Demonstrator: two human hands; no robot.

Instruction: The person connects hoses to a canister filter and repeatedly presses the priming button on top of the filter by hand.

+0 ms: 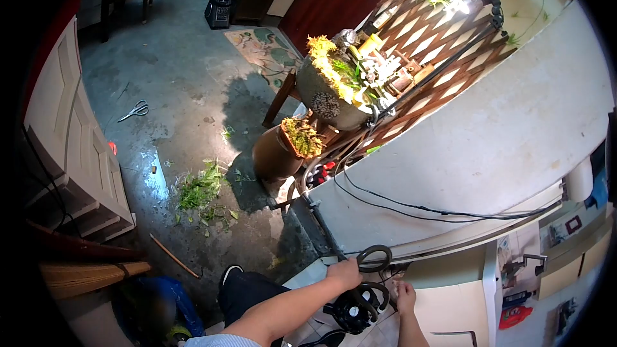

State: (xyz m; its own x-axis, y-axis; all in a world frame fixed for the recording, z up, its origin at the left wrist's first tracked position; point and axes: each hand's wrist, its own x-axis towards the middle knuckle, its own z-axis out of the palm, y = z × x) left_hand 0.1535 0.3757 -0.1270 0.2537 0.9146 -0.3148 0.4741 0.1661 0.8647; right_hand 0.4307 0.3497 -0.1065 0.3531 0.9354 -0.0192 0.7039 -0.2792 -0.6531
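Observation:
My left hand point(346, 274) is wrapped round a thick dark hose point(326, 231) that runs down from the planter and ends in a coiled loop point(375, 258) beside my fingers. Right of it, my right hand point(404, 297) has its fingers pinched together close to thin dark cables; what they hold is too small to make out. Below and between both hands, a black round-topped device point(352, 316) with hoses on top, like a canister filter, stands on a tiled floor. Another hose bend point(379, 295) curves over it.
A grey pot point(318, 93) with moss and miniature buildings stands ahead, beside a brown jar point(273, 154). Plant cuttings point(200, 191), scissors point(137, 110) and a stick point(173, 257) lie on the concrete floor. A white curved wall point(463, 167) rises at right, a cabinet point(411, 308) below it.

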